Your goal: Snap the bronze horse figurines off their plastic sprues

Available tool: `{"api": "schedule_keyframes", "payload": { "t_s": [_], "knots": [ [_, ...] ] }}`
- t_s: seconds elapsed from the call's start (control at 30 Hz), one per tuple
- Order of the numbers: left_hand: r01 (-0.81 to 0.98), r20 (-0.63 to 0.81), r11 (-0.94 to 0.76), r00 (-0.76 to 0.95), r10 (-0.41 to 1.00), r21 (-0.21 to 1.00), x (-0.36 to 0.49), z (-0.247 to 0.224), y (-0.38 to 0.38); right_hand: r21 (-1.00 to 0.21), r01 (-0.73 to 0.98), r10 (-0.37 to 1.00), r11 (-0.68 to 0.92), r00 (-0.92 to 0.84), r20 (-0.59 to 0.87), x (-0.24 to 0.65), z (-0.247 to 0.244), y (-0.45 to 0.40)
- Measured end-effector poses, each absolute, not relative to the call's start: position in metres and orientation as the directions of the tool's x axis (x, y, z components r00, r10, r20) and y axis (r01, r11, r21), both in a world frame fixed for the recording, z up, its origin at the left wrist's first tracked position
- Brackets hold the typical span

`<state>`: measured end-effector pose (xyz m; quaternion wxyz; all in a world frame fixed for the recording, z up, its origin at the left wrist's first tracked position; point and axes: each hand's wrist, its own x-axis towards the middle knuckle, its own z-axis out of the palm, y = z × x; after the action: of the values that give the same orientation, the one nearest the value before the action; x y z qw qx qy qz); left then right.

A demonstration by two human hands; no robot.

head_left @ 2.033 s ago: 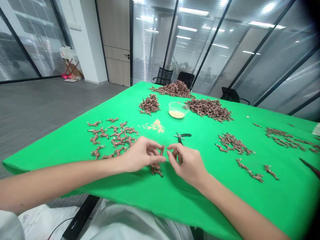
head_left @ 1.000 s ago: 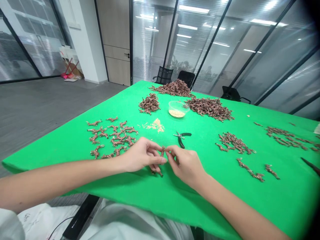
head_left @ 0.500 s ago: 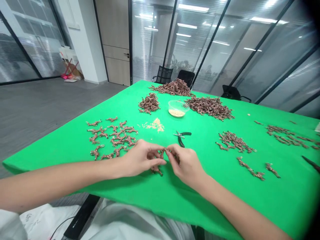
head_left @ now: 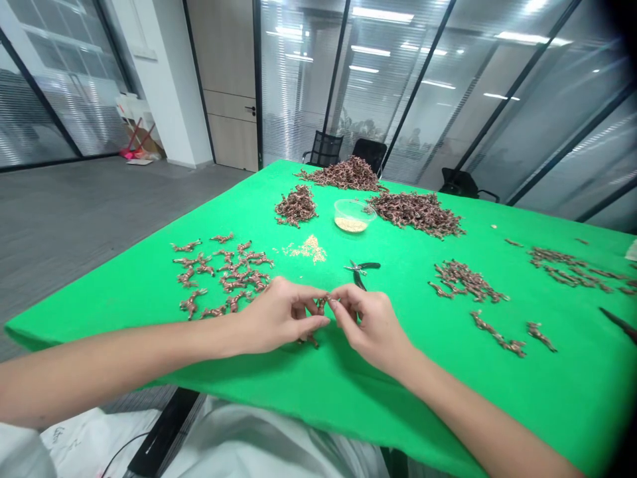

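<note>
L hand [head_left: 284,316] pinches a tiny brown animal figurine [head_left: 321,305] w/ R hand [head_left: 369,323] nipping one end, so an uneven tug could poss. pop it loose onto the 2nd figurine [head_left: 313,342] just below L grip.

the floor [head_left: 74,226] is gray. a tan wood door [head_left: 229,86] with a black handle [head_left: 251,110] is shut — a fat white post [head_left: 174,93] stands to its left. big glass walls [head_left: 298,86] with dark bars [head_left: 336,63] fill the back, and long white lights [head_left: 382,14] shine there. black chairs [head_left: 324,149] sit behind the green counter [head_left: 338,392].
</note>
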<state>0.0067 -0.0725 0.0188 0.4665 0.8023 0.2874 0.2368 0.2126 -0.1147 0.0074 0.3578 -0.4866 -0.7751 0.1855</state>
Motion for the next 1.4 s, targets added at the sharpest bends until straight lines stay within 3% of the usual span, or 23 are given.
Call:
{"api": "schedule_keyframes", "payload": {
  "t_s": [0.27,0.43,0.6,0.83,1.0,1.23,1.4],
  "knots": [
    [0.262,0.119,-0.444,0.738,0.664,0.857,0.007,0.022,-0.072,-0.613,0.637,0.881,0.468,-0.283,0.379,0.212,0.008,-0.115],
    [0.258,0.247,-0.607,0.743,0.622,0.752,0.005,0.014,-0.07,-0.699,0.581,0.909,0.417,-0.279,0.31,0.211,0.011,-0.116],
    [0.263,0.405,-0.8,0.752,0.52,0.539,0.003,0.004,-0.065,-0.888,0.411,0.961,0.204,-0.257,0.102,0.213,0.012,-0.115],
    [0.306,0.379,-0.87,0.807,0.452,0.386,0.0,0.007,-0.06,-0.977,0.164,0.915,-0.134,-0.358,-0.185,0.22,0.018,-0.11],
    [0.286,0.369,-0.87,0.819,0.44,0.401,-0.001,0.009,-0.057,-0.958,0.074,0.873,-0.278,-0.397,-0.284,0.223,0.02,-0.108],
    [0.247,0.354,-0.789,0.79,0.5,0.563,0.002,0.009,-0.061,-0.961,0.068,0.892,-0.267,-0.359,-0.274,0.221,0.02,-0.107],
    [0.302,0.193,-0.626,0.779,0.597,0.719,0.005,0.016,-0.065,-0.964,0.071,0.905,-0.254,-0.333,-0.264,0.22,0.019,-0.106]
  ]
}}
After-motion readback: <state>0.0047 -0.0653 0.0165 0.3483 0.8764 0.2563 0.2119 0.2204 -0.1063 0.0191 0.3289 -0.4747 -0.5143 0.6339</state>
